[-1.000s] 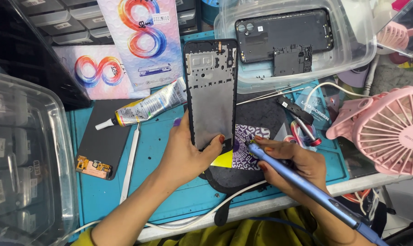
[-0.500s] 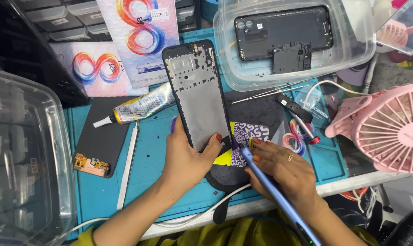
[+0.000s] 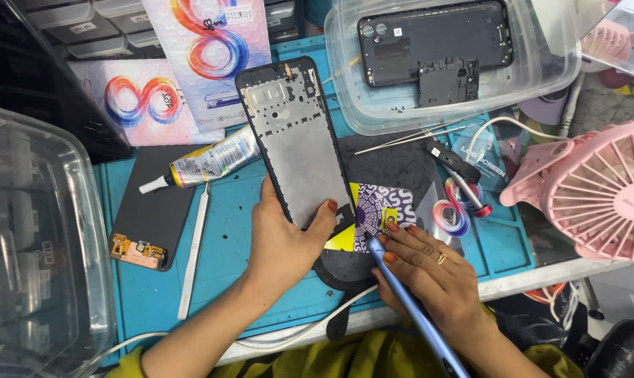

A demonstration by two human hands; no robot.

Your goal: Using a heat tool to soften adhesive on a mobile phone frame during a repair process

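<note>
My left hand (image 3: 283, 241) grips the lower end of a bare phone frame (image 3: 294, 140), its inner metal side up and its top tilted to the left. My right hand (image 3: 432, 273) holds a blue pen-shaped tool (image 3: 409, 306) like a pencil, its tip resting by a purple and yellow patterned card (image 3: 373, 213) on a dark mat (image 3: 394, 164). The two hands are close together, just apart, over the blue work mat (image 3: 226, 238).
A glue tube (image 3: 208, 163), a white pry stick (image 3: 193, 246) and a small circuit piece (image 3: 136, 250) lie at the left. A clear tub (image 3: 541, 66) with a phone back stands behind. Tweezers (image 3: 408, 140), a pink fan (image 3: 597, 189) and clear bins (image 3: 30, 245) flank the mat.
The phone frame has tilted from upright to leaning left in my left hand. My right hand and the blue tool have shifted slightly left toward the patterned card.
</note>
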